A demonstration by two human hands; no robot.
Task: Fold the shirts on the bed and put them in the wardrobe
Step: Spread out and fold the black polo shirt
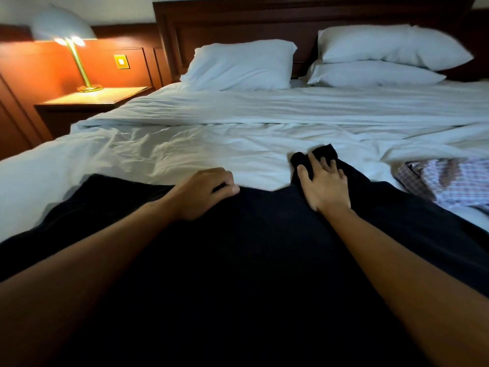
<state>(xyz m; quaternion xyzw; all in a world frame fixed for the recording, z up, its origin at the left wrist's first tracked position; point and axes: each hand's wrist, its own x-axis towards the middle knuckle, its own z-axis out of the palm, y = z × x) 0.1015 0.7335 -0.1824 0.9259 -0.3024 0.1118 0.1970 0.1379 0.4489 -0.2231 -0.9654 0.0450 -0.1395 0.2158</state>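
Note:
A black shirt (251, 260) lies spread flat over the near part of the white bed (185, 152), filling the lower half of the view. My left hand (203, 192) rests at its far edge with fingers curled around the black cloth. My right hand (322, 181) lies with fingers spread on a bunched black part of the shirt, likely a sleeve or collar, that sticks out toward the pillows. A crumpled plaid shirt (447, 181) in pink, white and blue lies on the bed to the right. The wardrobe is out of view.
Three white pillows (243, 64) lean against the dark wooden headboard (238, 19). To the left, a wooden nightstand (90, 102) carries a lit lamp (66, 30). The white duvet is wrinkled across the bed's middle.

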